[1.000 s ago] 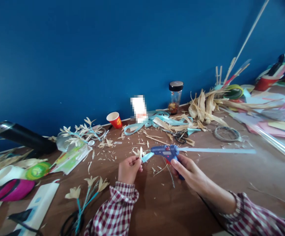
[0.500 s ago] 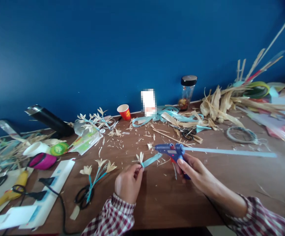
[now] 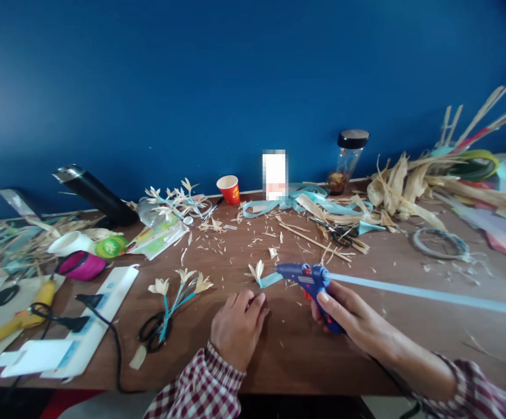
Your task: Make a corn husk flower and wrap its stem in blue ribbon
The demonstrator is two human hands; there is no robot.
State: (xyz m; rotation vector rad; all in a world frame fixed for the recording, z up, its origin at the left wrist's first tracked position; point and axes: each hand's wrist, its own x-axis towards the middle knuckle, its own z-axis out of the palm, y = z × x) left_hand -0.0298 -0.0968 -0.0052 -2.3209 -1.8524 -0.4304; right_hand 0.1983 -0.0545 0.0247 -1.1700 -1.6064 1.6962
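- Here's the left hand [image 3: 238, 329], back upward, fingers bent and drawn close together; the tips curl under, so I can't tell whether they pinch anything.
- Just beyond those fingertips sits the pale flower [image 3: 256, 272], petals spread upward, its base close to the knuckles.
- From that base a light blue ribbon [image 3: 271, 280] slants away, toward the other hand's fingers, reaching the nozzle end of the blue glue gun [image 3: 316, 282].
- The right hand [image 3: 357, 320] is clamped around the gun's handle, thumb along the near side, other fingers wrapped behind and mostly out of sight.
- Past the right fingers, a long pale blue strip [image 3: 423, 293] runs off to the right; the gun covers the stretch between, so whether it's one piece with the ribbon is hard to say.
- The nozzle tip meets the ribbon in a blur; contact can't be made out.
- Left of the left fingers, three flowers on blue stems [image 3: 181, 282] lie across black scissors [image 3: 150, 333], partly covering them.
- Well beyond both hands, a white object [image 3: 274, 174] is pixelated past recognition.
- Both checked sleeves run out of frame.
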